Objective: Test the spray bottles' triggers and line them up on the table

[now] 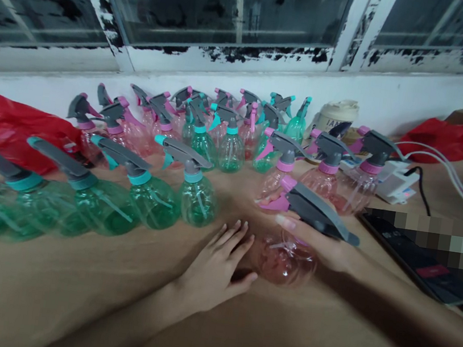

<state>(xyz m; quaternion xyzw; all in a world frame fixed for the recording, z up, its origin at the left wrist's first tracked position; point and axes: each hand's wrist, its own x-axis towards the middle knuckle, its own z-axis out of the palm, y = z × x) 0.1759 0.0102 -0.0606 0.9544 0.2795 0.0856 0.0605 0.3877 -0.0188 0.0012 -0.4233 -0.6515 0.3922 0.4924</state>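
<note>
My right hand (321, 240) is wrapped around the neck of a pink spray bottle (285, 261), just under its grey and pink trigger head (313, 208). The bottle's clear pink body shows below my fingers. My left hand (223, 261) lies palm down on the table, fingers stretched out and a little apart, to the left of that bottle. Nothing shows in it. Beyond my left fingertips stands a green spray bottle (197, 200) with a teal collar, the nearest one to that hand. Behind the held bottle is another pink spray bottle (277, 174).
Several green bottles (104, 207) form a row on the left. Many pink and green bottles (231, 145) crowd along the wall. Red plastic bags (30, 131) (443, 140) lie at both sides. On the right are a phone (414, 254), a white charger (398, 182) and cables (452, 167).
</note>
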